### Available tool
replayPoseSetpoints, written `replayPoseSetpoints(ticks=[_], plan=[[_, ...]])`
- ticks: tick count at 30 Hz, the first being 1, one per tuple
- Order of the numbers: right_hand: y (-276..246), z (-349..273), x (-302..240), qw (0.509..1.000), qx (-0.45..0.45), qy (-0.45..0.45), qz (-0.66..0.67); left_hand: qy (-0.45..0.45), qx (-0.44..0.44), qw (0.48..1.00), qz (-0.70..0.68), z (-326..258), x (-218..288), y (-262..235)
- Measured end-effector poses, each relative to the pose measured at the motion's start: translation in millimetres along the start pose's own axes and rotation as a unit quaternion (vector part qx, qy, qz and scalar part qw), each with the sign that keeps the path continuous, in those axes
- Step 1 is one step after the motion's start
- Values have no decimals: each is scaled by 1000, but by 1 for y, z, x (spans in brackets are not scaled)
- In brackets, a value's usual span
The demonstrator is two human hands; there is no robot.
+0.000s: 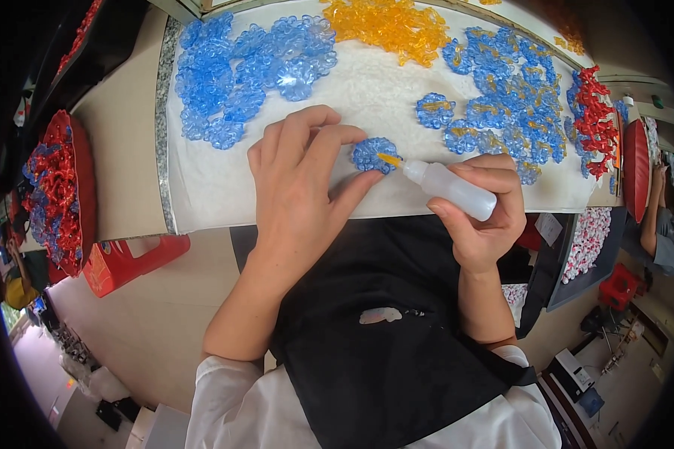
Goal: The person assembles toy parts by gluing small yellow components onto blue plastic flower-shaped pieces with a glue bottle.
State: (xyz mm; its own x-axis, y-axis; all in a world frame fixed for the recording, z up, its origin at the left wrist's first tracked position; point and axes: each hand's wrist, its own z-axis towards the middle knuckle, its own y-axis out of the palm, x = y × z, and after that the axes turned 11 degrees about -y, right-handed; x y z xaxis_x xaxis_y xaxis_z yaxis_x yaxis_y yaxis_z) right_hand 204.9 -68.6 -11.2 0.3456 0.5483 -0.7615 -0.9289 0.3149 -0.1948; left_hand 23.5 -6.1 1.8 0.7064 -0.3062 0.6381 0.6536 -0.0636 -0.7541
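Note:
A clear blue plastic flower (368, 155) lies on the white-covered table (307, 183) in front of me. My left hand (299, 161) pinches its edge between thumb and index finger, the other fingers curled above the table. In my right hand (494, 202) is a small white squeeze bottle (457, 188), tilted so that its yellow tip (390, 159) meets the middle of the flower. Whether any liquid comes out cannot be made out.
Blue flowers (217, 75) are heaped at the back left, orange pieces (389, 26) at the back middle. Blue flowers with orange pieces on them (502, 112) lie to the right, beside red branching pieces (595, 120). A red bag of pieces (64, 194) stands far left; a person (659, 232) is far right.

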Motion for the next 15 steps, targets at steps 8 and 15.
replayPoseSetpoints(ticks=[8, 15], plan=[[3, 1, 1, 999, -19, -19, -31, 2, 2, 1000, -2, 0, -2, 1], [3, 1, 1, 999, -25, -21, -39, 13, 8, 1000, 0, 0, -2, 1]])
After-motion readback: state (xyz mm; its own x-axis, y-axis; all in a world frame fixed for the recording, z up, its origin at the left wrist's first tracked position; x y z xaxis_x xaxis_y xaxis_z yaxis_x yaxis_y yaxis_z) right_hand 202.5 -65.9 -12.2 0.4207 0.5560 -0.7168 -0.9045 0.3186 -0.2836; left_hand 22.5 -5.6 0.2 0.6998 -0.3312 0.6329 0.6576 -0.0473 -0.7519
